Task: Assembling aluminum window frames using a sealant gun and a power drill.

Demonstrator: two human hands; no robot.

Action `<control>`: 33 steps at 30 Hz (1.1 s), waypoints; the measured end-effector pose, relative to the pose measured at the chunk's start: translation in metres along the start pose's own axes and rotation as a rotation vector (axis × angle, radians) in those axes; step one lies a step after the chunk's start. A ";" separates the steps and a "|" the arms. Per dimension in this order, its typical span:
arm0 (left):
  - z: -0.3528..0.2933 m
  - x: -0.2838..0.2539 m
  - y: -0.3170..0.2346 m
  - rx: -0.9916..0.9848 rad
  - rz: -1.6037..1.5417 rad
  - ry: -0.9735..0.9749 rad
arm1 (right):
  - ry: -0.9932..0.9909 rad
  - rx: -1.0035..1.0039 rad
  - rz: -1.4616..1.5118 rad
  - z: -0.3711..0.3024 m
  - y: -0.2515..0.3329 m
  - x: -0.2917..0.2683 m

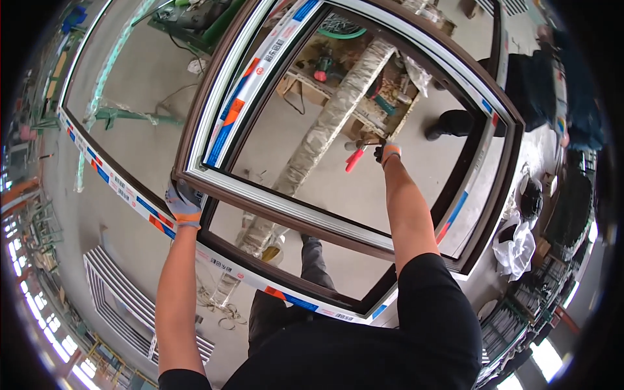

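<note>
A brown-and-silver window sash (286, 211) lies tilted over a larger window frame (123, 185) with printed protective film in white, blue and orange. My left hand (184, 203), in a grey-and-orange glove, is closed round the sash's near left corner. Through the sash opening reaches my right hand (388, 151), gloved alike, down at the end of a low workbench (364, 117). Its fingers are curled, and what they hold is too small to name. Just left of them is a tool with a red handle (353, 160); whether the hand touches it I cannot tell.
A wrapped beam (318, 140) runs under the frames. A green basin of small metal parts (341, 29) and a red-tipped power tool (321, 68) are on the bench. Another person (526, 88) stands at right. Silver profiles (123, 299) lie at lower left, plastic bags (515, 247) at right.
</note>
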State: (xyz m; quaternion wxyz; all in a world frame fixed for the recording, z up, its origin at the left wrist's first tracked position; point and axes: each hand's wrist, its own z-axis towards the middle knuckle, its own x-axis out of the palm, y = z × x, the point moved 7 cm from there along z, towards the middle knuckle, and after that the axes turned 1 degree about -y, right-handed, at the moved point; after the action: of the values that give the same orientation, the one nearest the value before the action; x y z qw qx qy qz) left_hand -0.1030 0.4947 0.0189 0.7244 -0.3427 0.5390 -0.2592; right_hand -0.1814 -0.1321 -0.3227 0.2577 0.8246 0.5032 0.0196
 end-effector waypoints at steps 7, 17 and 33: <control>-0.002 0.018 -0.036 0.135 0.143 0.047 | -0.237 -0.032 0.531 0.020 -0.009 -0.027; 0.000 0.022 -0.007 0.138 0.244 0.021 | -0.291 -0.494 -0.243 -0.073 0.025 -0.033; 0.002 -0.013 -0.089 0.411 0.281 -0.084 | -0.403 -1.474 -0.445 -0.621 0.182 -0.056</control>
State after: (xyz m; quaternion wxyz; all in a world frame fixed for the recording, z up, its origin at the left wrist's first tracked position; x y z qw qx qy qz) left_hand -0.1057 0.4490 0.0962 0.8297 -0.1203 0.4866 -0.2457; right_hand -0.2408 0.0068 0.3089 0.8209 0.3094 0.4571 0.1462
